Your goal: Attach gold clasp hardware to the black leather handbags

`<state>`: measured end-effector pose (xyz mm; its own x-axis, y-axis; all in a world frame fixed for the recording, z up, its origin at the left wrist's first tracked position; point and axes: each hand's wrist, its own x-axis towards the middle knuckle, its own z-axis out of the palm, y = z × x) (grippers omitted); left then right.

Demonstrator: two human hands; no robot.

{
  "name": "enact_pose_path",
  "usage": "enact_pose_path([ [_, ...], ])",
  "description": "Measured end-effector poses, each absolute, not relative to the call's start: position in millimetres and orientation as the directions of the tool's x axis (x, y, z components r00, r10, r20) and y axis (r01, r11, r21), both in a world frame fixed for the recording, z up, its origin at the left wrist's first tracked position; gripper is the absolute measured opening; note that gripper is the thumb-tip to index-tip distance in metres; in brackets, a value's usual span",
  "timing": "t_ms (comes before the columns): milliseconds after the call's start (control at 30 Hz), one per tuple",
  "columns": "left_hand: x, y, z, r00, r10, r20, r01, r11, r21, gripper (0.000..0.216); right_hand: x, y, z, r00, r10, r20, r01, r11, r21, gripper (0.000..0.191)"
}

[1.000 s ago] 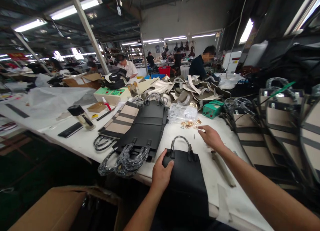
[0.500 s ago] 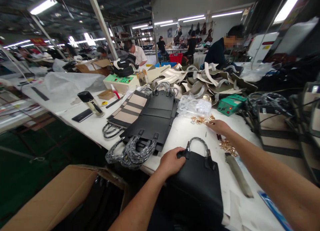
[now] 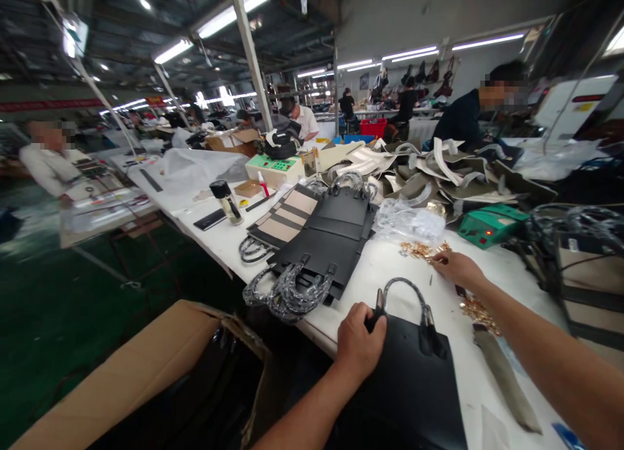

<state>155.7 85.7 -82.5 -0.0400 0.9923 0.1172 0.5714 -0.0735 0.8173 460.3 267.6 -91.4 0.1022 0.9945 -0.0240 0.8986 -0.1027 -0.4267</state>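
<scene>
Flat black bag [image 3: 414, 385], wrapped curved handle [image 3: 404, 294]

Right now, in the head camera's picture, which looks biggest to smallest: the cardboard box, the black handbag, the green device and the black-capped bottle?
1. cardboard box
2. black handbag, held by the left hand
3. green device
4. black-capped bottle
Box and handbag lie nearest the camera, so their lead is unsure.

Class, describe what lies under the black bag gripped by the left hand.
The white table shows around the black bag, which the left hand grips near its handle. Anything directly beneath is covered.
</scene>
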Motion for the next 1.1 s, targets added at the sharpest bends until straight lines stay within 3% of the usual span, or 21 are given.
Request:
enact_pose_path([
  [100,155.1,80.2,-84.3,-0.064,0.992,0.112,0.585,-0.054,0.809,0.017,452.5,260.7,-80.8,0.117,0.993,0.000,0.872,-0.103,-0.478,0.008],
  [233,151.0,80.1,-85.0,-0.103,0.991,0.085,0.550,-0.015,0.835,0.007,428.2,222.2,-39.6,0.187,0.981,0.059,0.771,-0.109,-0.628,0.023],
  [300,149.3,81.8,-84.2,-0.122,0.990,0.071,0.516,0.002,0.857,0.004,403.5,183.2,-16.5,0.279,0.955,0.105,0.556,-0.071,-0.828,0.031],
  [367,148.0,83.1,-83.6,-0.137,0.987,0.080,0.452,-0.009,0.892,0.005,370.6,137.8,-4.7,0.298,0.944,0.142,0.351,0.030,-0.936,0.033],
  [433,146.2,82.6,-83.9,-0.172,0.982,0.077,0.347,-0.012,0.938,0.011,335.6,96.7,-9.8,0.209,0.972,0.110,0.143,0.081,-0.986,0.033],
  [500,142.9,79.8,-85.2,-0.216,0.976,-0.012,0.205,0.057,0.977,0.022,306.6,67.6,-28.5,0.093,0.995,0.022,0.038,0.018,-0.999,0.034],
  [600,134.4,71.8,-86.5,-0.199,0.943,-0.268,-0.069,0.260,0.963,0.040,284.2,49.1,-61.6,0.046,0.998,-0.048,0.037,-0.049,-0.998,0.036],
  [667,127.2,65.7,-85.5,-0.072,0.922,-0.380,-0.221,0.356,0.908,0.040,281.5,48.1,-75.9,0.045,0.997,-0.063,0.038,-0.065,-0.997,0.037],
  [767,117.4,58.9,-81.6,0.132,0.901,-0.414,-0.336,0.433,0.836,0.035,283.5,50.9,-82.7,0.041,0.995,-0.086,-0.030,-0.085,-0.996,0.042],
  [833,113.4,56.1,-79.2,0.165,0.887,-0.432,-0.374,0.461,0.805,0.042,283.6,51.0,-81.5,0.053,0.995,-0.087,-0.048,-0.085,-0.995,0.048],
  [933,114.2,52.5,-79.0,0.113,0.878,-0.465,-0.383,0.470,0.795,0.052,281.0,46.8,-77.3,0.051,0.995,-0.086,0.034,-0.088,-0.996,0.049],
  [1100,134.1,45.3,-86.5,-0.144,0.940,-0.310,-0.278,0.262,0.924,0.032,278.6,32.2,-70.0,0.066,0.994,-0.085,0.170,-0.095,-0.981,0.039],
])
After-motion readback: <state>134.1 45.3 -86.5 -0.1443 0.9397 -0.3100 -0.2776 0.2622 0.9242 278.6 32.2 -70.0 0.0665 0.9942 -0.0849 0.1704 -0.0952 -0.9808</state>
